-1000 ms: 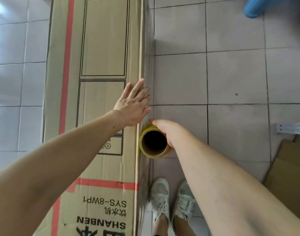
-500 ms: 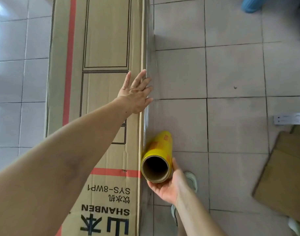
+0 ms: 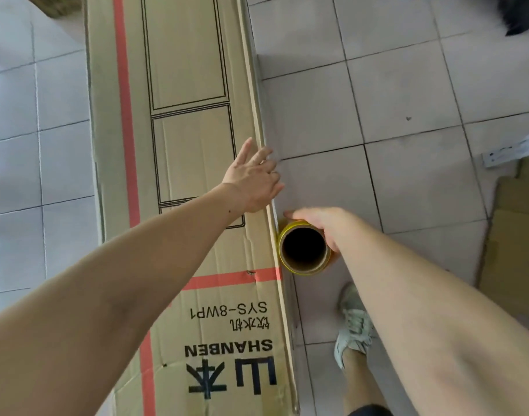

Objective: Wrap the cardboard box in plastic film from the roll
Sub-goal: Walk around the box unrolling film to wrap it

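I see pale square floor tiles (image 3: 407, 94) with dark grout filling the frame edge to edge. On them lies a long brown corrugated cardboard box (image 3: 179, 145) with red stripes, black rectangle outlines and upside-down "SHANBEN SYS-8WP1" print; it runs from top centre down to bottom centre-left, its right edge roughly mid-frame.

Left arm comes in from lower left. Left hand (image 3: 252, 181) lies flat on the box top at its right edge, mid-frame, fingers straight and spread, the fingertips reaching over the edge. Grasping nothing.

Right arm comes in from lower right. Right hand (image 3: 323, 223) is clamped over the far side of the yellow roll of plastic film on a brown cardboard core (image 3: 303, 250), fingers wrapped across its top. The roll sits just right of centre, hard against the box's right side, open core end facing the camera. I can't make out any film sheet on the box side; too glossy to tell.

Flat brown cardboard sheets (image 3: 515, 241) lie at the right edge, mid-height. A white perforated strip (image 3: 512, 150) lies just above them. One grey-white lace-up sneaker (image 3: 353, 328) shows lower centre-right, between box and right forearm. A dark, blurred object (image 3: 521, 16) sits in the top right corner.
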`<state>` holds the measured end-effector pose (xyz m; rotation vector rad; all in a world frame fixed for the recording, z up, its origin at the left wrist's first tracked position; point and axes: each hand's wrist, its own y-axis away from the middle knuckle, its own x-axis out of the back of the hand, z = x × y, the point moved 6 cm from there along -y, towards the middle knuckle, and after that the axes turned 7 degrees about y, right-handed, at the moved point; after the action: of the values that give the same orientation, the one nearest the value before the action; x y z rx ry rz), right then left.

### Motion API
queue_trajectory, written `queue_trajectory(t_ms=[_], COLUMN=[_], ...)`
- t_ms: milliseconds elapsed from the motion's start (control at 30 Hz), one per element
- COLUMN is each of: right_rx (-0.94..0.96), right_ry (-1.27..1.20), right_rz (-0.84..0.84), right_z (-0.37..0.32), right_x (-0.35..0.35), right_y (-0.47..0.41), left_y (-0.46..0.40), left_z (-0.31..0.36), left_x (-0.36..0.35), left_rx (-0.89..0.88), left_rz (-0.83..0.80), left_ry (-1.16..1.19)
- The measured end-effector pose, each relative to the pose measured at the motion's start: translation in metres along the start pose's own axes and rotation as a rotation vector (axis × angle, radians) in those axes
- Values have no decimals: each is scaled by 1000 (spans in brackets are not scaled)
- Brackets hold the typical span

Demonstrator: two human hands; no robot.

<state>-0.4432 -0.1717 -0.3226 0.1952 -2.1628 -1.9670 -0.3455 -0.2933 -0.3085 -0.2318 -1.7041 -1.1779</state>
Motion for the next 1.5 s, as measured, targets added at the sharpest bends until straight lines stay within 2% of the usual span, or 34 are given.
queue_trajectory(t_ms=[67,167,333,400,500,567,633,700,800,867,1067,1133,1267,1367,1500], right_rx=[-97,-218,-296,-316,-299,-280,-239,-152,-40,29,81,47,-198,-289,-298], right_ry=[-153,-558,-1161,-1282,-1331,-1252,-1048,-707,-145,173,308,151,-534,-960,-1204], right_rz=[-19,-26,-178,-184,-158,-113,-2,152,342,331,121,90,-28,-121,-196], right_z=[32,87,157,176,184,177,166,150,118,90,68,87,172,229,271], right_x=[-6,-27,-86,-103,-113,-102,-81,-51,-21,-17,-42,-47,-75,-115,-148], right_y=[2,1,2,5,10,14,16,17,18,31,35,38,36,28,23], left_y=[-3,-6,-8,-7,-5,-2,2,4,6,8,9,9,6,6,5], left_z=[0,0,-2,-2,4,15,32,46,49,50,52,51,52,50,47], left_x=[-2,-5,-5,-5,-2,-3,-12,-22,-26,-23,-22,-22,-23,-26,-30], left_rx=[1,40,55,64,37,-47,-172,-228,-165,-140,-147,-155,-155,-155,-102], left_rz=[-32,-51,-77,-94,-105,-104,-108,-119,-141,-126,-98,-79,-62,-58,-115], left_ry=[-19,-66,-110,-146,-262,-367,-404,-375,-349,-347,-324,-329,-341,-339,-373])
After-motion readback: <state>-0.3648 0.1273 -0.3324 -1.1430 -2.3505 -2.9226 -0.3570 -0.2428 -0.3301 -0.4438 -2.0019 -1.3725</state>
